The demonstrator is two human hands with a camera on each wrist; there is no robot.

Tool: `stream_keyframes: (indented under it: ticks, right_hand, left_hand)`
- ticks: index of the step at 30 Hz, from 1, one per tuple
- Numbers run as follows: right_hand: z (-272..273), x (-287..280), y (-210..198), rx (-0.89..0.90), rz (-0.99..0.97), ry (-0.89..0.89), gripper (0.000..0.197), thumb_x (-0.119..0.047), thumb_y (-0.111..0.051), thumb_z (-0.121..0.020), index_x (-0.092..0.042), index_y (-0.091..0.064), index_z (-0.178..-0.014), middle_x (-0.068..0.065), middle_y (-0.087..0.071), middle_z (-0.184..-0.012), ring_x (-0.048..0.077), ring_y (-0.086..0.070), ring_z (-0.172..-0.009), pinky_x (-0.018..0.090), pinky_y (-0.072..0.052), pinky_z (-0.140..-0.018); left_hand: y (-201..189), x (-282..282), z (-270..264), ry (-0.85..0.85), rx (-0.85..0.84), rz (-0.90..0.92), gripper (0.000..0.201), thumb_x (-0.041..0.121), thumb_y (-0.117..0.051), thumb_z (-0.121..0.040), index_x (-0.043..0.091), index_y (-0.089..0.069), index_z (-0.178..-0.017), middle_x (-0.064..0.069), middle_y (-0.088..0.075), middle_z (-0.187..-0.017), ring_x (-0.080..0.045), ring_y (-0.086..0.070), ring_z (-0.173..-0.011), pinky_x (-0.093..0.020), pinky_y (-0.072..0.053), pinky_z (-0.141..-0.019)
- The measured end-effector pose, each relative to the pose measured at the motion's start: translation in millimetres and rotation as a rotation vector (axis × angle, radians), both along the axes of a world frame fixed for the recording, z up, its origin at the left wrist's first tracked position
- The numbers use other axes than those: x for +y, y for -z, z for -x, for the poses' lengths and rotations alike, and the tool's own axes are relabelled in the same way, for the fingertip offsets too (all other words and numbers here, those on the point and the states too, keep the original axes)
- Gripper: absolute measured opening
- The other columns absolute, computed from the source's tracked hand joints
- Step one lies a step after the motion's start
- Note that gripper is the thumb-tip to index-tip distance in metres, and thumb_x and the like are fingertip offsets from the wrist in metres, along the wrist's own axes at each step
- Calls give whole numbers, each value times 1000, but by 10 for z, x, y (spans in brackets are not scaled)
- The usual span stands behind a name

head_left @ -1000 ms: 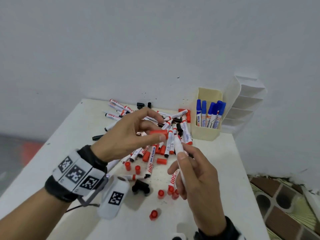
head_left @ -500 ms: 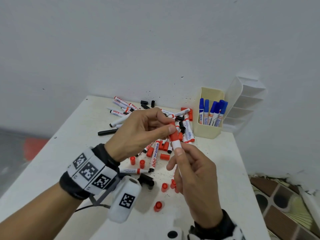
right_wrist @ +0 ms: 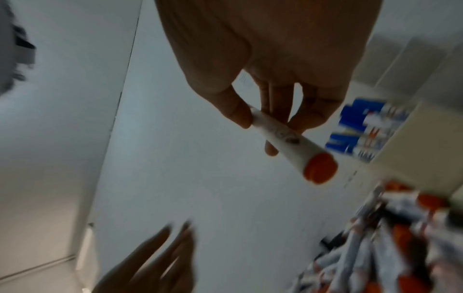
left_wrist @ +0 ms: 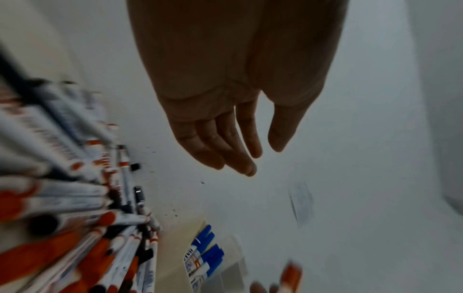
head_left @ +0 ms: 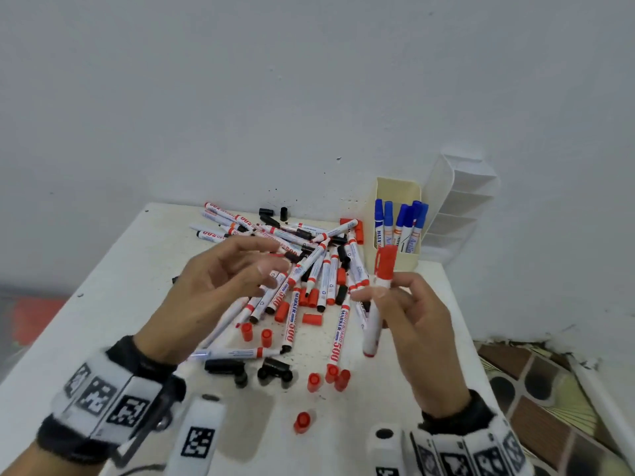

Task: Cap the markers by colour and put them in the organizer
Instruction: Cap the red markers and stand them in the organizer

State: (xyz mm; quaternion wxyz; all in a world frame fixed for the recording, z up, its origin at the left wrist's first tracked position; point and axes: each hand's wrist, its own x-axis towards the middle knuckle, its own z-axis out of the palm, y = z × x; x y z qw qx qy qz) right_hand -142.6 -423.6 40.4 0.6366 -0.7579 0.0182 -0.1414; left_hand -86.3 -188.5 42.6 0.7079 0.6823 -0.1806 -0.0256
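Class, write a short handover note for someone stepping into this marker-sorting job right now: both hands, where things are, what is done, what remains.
Right hand grips one white-barrelled marker with its red cap on, upright near the cream plastic organizer box.
Left hand is open and holds nothing, over the pile of red and black markers on the white table.
Done: capped blue markers stand in the box; the held red one is capped.
Left: store it, then match the loose red caps and black caps to the rest.

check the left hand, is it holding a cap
No, the left hand has its fingers stretched out with nothing between them.
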Motion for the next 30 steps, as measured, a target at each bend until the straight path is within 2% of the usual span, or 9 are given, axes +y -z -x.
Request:
stream_keyframes:
  ticks: [4,6,8,10,12,15,20,25,30]
  right_hand:
    - [-361,-641,10,-108,68,316,41,-11,-58,-94,-35,-42,-123,3,-75,-94,15,-70,-87,41,-55,-82]
    - [-552,-926,-4,-173,141,443,44,-14,-60,-93,-40,-39,-122,5,-71,-97,20,-69,-87,46,-57,-83]
    - [-751,-1153,-16,-227,228,561,38,-14,-62,-91,-37,-42,-113,3,-66,-98,23,-68,-85,48,-58,-82]
    - [-944,-1306,-1,-267,288,641,34,-10,-62,-89,-27,-45,-113,4,-63,-99,24,-67,-85,39,-58,-84]
    - [-1095,-1394,39,-277,374,672,30,-7,-61,-89,-17,-47,-114,4,-63,-96,24,-66,-86,17,-54,-80]
    - [-1233,-1445,143,-245,510,667,27,-6,-59,-90,-14,-47,-113,5,-63,-94,24,-62,-79,30,-53,-76]
    - [-1337,-1481,259,-218,541,659,28,-7,-59,-91,-13,-48,-115,8,-63,-97,23,-61,-74,33,-54,-73]
    - [-1331,-1483,253,-267,474,668,26,-7,-59,-91,-11,-48,-114,3,-60,-95,19,-61,-78,12,-46,-68]
    - [-1425,-1437,381,-168,495,620,14,-9,-56,-93,-11,-52,-106,5,-64,-92,21,-62,-80,26,-48,-76]
  left_hand:
    - [475,468,35,-152,257,330,47,49,-87,-55,18,-74,-89,-2,-70,-86,-11,-64,-70,-19,-55,-66]
    - [713,655,38,-236,384,491,17,35,-75,-71,21,-73,-79,3,-65,-77,-6,-61,-60,-19,-55,-60]
    - [990,880,15,-296,443,676,12,26,-64,-78,21,-74,-73,5,-61,-73,-6,-58,-55,-21,-53,-52]
    - [1225,1079,-4,-146,516,865,23,22,-54,-90,12,-74,-96,-2,-65,-92,-13,-63,-75,-26,-53,-70]
    - [1463,1171,-5,-181,566,900,48,28,-23,-106,6,-58,-130,-12,-61,-120,-23,-59,-104,-33,-41,-91]
    - [1782,1211,1,150,495,988,71,43,7,-102,9,-35,-148,-14,-44,-142,-26,-43,-125,-30,-20,-99]
    - [1729,1028,113,312,421,1032,83,46,23,-93,9,-22,-152,-16,-31,-150,-27,-29,-134,-31,-8,-105]
    - [1674,1016,119,274,410,1025,84,48,23,-93,8,-22,-152,-17,-31,-151,-29,-29,-135,-31,-7,-107]
    - [1650,994,112,303,425,1016,84,48,23,-94,8,-24,-151,-17,-33,-149,-28,-29,-135,-32,-7,-108]
